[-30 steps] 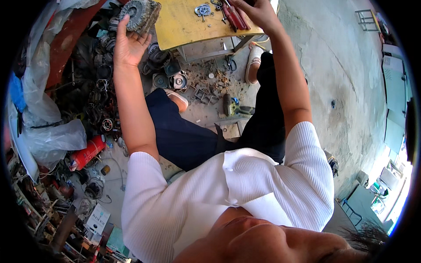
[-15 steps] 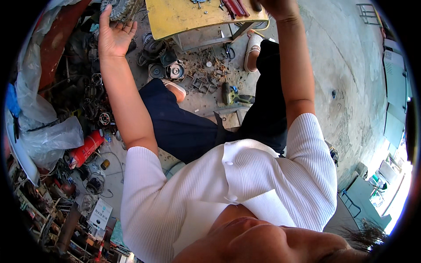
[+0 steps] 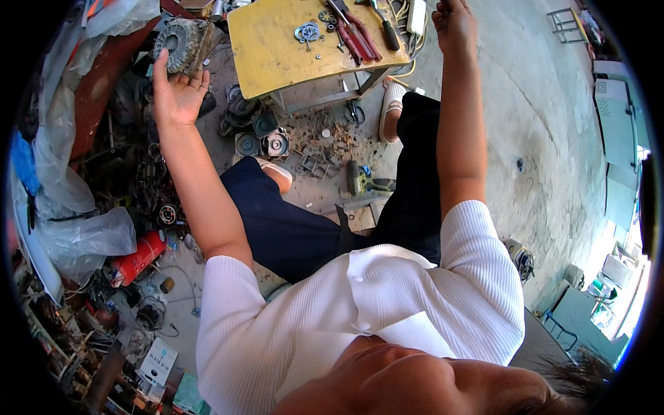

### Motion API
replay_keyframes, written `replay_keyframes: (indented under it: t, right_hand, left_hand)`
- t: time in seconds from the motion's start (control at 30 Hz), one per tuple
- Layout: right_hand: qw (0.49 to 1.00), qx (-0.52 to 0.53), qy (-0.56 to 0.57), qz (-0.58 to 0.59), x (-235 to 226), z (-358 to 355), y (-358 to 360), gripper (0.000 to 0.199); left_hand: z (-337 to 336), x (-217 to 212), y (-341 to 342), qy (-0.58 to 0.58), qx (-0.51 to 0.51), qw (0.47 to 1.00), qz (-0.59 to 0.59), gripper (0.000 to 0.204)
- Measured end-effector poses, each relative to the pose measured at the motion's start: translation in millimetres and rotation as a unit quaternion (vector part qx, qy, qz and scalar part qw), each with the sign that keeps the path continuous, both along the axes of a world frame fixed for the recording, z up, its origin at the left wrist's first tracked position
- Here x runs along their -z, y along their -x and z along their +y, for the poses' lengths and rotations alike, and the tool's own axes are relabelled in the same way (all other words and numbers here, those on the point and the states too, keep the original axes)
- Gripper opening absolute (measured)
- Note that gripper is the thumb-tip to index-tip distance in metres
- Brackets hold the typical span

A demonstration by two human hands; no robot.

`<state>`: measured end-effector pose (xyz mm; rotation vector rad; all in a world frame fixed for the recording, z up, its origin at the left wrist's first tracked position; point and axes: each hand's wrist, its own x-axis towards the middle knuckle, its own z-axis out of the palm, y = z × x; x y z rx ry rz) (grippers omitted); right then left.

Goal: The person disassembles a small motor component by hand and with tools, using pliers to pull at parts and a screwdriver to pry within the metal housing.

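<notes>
My left hand (image 3: 178, 97) is palm up with its fingers apart, left of a yellow-topped table (image 3: 270, 66). Just beyond it is a round, grey metal part (image 3: 183, 45) with a ridged face. My thumb overlaps its lower edge; whether the hand bears its weight I cannot tell. Past the table's right side, my right hand (image 3: 455, 31) is raised with bent fingers pressed together at the picture's upper edge. What they hold, if anything, is too small to make out. On the table lie red-handled pliers (image 3: 356, 38), a black-handled tool (image 3: 389, 33) and a small blue-grey round part (image 3: 308, 32).
A green power drill (image 3: 356, 178), scissors (image 3: 356, 113) and round metal housings (image 3: 277, 144) lie on the littered floor. To the left are heaped parts, plastic sheeting (image 3: 104, 238) and a red cylinder (image 3: 138, 259). A white power strip (image 3: 416, 17) with cables is beside the table.
The view has shifted so more of the tabletop and the ridged part show. My right hand has moved rightward, away from the table. My left hand keeps its pose beside the ridged part.
</notes>
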<state>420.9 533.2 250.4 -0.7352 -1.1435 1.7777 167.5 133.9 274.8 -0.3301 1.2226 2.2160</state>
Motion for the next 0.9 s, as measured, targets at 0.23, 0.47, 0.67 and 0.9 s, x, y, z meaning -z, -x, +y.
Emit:
replay_keyframes:
  t: [0.23,0.47,0.67,0.9]
  right_hand:
    - [0.973,-0.011,-0.177,-0.148,1.6,-19.8,17.8,0.025]
    - [0.797,-0.096,-0.416,-0.428,7.3,-63.0,25.3,0.039]
    - [0.645,-0.122,-0.533,-0.533,33.4,-101.3,44.1,0.054]
    - [0.633,-0.184,-0.470,-0.587,33.4,-87.4,49.6,0.059]
  left_hand:
    - [-6.8,4.0,6.0,-0.002,0.002,1.000,0.009,0.079]
    - [-8.7,12.6,8.6,0.012,0.002,1.000,-0.005,0.075]
    - [-14.0,7.1,2.9,0.022,-0.006,1.000,-0.009,0.070]
    - [-11.2,13.3,8.0,-0.002,0.008,1.000,0.002,0.078]
